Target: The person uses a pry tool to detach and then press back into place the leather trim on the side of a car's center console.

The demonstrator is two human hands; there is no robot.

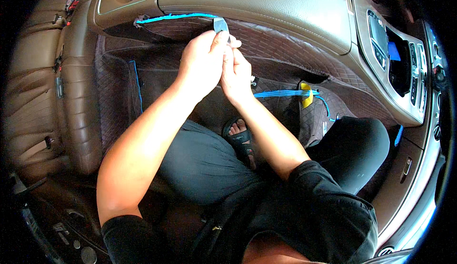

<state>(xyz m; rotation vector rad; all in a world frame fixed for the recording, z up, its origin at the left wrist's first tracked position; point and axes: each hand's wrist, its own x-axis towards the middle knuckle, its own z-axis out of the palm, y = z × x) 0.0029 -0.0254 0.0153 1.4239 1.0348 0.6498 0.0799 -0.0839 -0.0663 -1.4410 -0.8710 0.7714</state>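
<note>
My left hand (200,59) is closed around a flat grey scraper-like tool (220,25), its broad tip pointing up at the lower edge of the centre console. My right hand (237,73) is pressed against the left one, its fingers closed together; what they pinch is hidden. A bright blue strip (183,15) runs along the console edge and ends near the tool's tip. Beneath that edge hangs a brown quilted lining (271,40), which covers the console's side.
A bundle of blue strips (281,93) with a yellow band (306,95) lies on the quilted floor covering to the right. Another blue strip (137,85) edges the lining at left. Brown leather seats (78,97) stand left; the console armrest (252,2) spans the top.
</note>
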